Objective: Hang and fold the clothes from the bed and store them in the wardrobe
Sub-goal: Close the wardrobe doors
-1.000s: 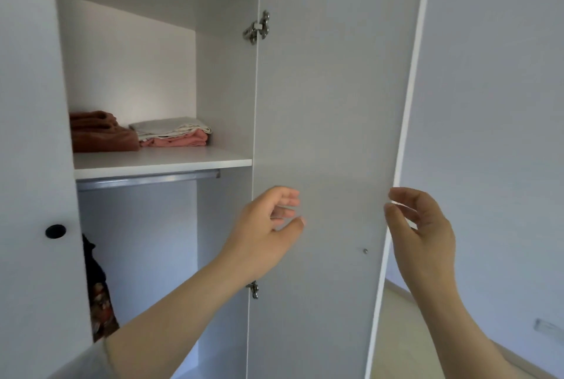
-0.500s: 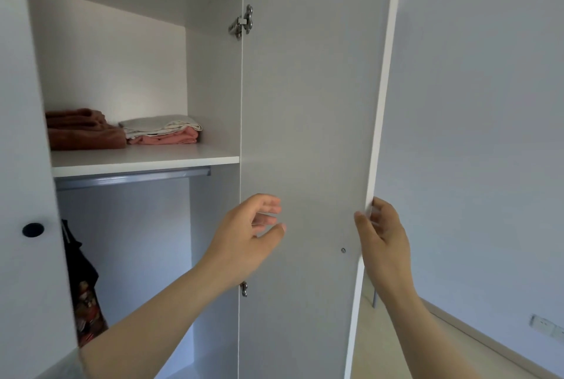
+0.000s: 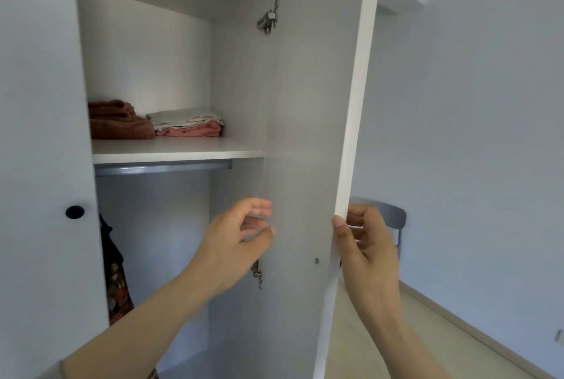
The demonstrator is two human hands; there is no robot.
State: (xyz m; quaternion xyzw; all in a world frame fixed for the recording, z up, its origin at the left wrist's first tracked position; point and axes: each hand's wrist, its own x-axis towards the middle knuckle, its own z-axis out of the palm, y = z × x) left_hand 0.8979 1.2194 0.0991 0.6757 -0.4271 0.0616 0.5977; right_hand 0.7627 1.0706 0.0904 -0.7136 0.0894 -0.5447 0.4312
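Beside the shelf (image 3: 177, 150) of folded clothes (image 3: 186, 126), right hand (image 3: 370, 252) grasps the door edge (image 3: 357, 104); left hand (image 3: 236, 242) grip released.

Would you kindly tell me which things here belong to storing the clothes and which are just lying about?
Job: wardrobe door, gripped at its edge by the right hand; left hand; shelf; brown folded stack; cream-and-pink folded stack; hanging rail; hung garment.
Lying about: grey chair; wall socket.
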